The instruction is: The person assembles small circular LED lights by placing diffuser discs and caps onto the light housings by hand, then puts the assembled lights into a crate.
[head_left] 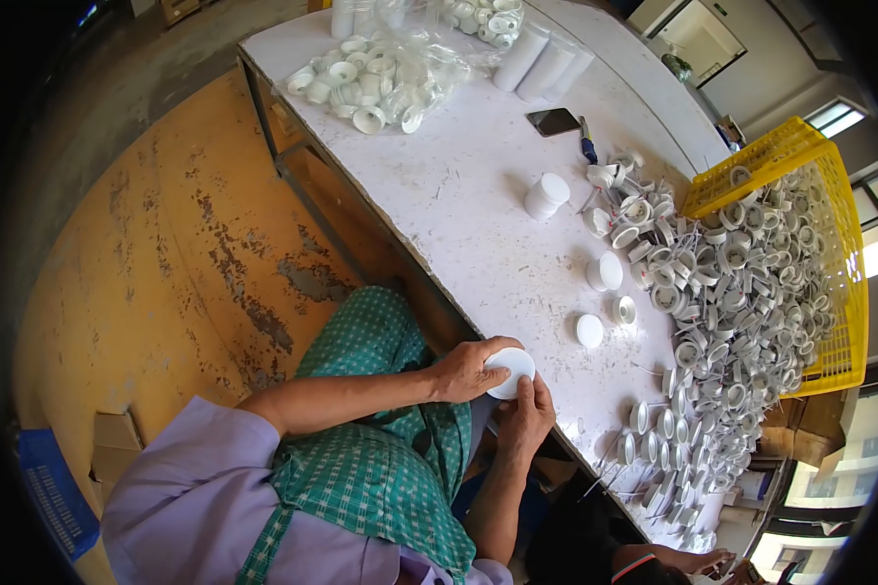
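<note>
Over the near edge of the table, both my hands grip a smooth white round disc (510, 373) with its flat face turned up. My left hand (463, 370) wraps its left side, the thumb lying across the face. From below, my right hand (527, 414) pinches the rim with thumb and fingers. On the table just beyond are a white disc (589, 331), an open white ring-shaped cup (623, 310) and a short stack of white discs (605, 272). Farther off stands a taller white stack (547, 196).
A tipped yellow crate (854, 273) spills a large heap of white ring-shaped parts (741, 302) with wires. Bagged white cups (371, 88), wrapped white rolls (541, 63), a phone (554, 122) and a blue-handled tool (587, 141) lie farther back. Another person's hand (707, 563) is at bottom right.
</note>
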Demonstrator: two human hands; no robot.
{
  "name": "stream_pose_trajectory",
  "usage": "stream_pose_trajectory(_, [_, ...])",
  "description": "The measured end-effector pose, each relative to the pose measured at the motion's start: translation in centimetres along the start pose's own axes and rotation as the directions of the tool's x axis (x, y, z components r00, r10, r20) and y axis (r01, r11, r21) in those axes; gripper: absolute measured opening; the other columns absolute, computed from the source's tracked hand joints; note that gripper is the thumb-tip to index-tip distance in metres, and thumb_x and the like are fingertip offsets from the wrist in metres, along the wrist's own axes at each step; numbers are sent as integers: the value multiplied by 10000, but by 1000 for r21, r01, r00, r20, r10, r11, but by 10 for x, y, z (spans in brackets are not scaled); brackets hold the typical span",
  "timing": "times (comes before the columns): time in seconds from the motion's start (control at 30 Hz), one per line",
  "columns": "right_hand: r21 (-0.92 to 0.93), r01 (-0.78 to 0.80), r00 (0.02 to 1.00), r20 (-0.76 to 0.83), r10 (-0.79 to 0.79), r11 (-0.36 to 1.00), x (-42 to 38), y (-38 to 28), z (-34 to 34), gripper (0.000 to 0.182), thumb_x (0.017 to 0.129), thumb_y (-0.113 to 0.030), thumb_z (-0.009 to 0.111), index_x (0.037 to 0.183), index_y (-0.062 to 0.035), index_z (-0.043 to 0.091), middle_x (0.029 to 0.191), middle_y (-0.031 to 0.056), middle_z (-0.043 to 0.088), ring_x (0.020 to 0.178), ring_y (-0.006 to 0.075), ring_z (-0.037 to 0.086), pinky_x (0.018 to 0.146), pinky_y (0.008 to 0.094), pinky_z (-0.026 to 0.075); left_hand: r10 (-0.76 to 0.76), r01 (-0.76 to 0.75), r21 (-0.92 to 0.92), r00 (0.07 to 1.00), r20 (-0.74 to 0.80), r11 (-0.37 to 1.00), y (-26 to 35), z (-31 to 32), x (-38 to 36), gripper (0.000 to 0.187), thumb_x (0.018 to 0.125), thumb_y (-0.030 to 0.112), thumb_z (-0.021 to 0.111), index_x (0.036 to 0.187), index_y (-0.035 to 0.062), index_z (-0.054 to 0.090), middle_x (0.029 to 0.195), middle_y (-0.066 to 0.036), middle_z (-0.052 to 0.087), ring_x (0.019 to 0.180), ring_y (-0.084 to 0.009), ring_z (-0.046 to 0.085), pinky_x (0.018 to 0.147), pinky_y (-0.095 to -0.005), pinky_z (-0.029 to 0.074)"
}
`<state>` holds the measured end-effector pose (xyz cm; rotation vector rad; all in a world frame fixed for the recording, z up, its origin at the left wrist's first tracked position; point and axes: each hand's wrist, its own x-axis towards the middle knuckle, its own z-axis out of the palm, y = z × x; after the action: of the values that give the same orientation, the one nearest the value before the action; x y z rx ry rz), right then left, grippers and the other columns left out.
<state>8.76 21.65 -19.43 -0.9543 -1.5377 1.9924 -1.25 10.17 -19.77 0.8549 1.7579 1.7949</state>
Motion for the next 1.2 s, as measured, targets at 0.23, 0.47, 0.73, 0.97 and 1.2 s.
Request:
stream_pose_trajectory(0.23, [-18, 28, 1000, -10, -28, 999, 0, 3, 4, 273, 861, -123, 641, 1065, 55, 606, 798, 82, 648, 554, 91, 541, 491, 192, 442, -9, 10, -16, 1000, 9, 1000, -3, -2, -1, 384, 880, 161, 575, 1231, 35, 482, 1052, -171, 619, 960, -241, 615, 804, -357, 507])
stream_pose_trajectory(0.47, [-31, 20, 1000, -18, -20, 999, 0, 2, 6, 272, 861, -123, 642, 1061, 57, 606, 788, 77, 644, 557, 89, 540, 487, 193, 442, -12, 12, -10, 1000, 13, 1000, -1, -2, -1, 400, 885, 192, 588, 1232, 29, 477, 1066, -169, 613, 974, -245, 611, 810, -360, 506])
stream_pose_trajectory(0.73, [56, 3, 1000, 6, -4, 998, 3, 6, 5, 255, 832, -113, 675, 1013, 63, 635, 778, 93, 647, 585, 107, 559, 504, 201, 447, 11, -11, -7, 1000, -19, 1000, -7, 0, -1, 383, 885, 176, 584, 1222, 31, 477, 1049, -165, 615, 962, -243, 614, 800, -359, 508])
stream_pose_trajectory(0.97, [39, -27, 999, 26, 26, 999, 2, 4, 9, 217, 846, -103, 653, 999, 49, 629, 770, 85, 643, 565, 105, 562, 487, 203, 459, 18, -21, -40, 998, -65, 999, -10, 3, -4, 333, 887, 170, 582, 1186, 48, 504, 1006, -150, 624, 933, -231, 620, 780, -351, 510])
stream_pose_trajectory(1.2, [18, -26, 1000, -14, 26, 999, -1, 7, 16, 191, 841, -104, 655, 987, 18, 633, 731, 39, 623, 536, 72, 538, 454, 171, 411, -77, 74, -26, 986, -149, 997, -12, 5, -2, 263, 889, 188, 593, 1107, 46, 556, 948, -131, 634, 890, -214, 627, 752, -335, 508])
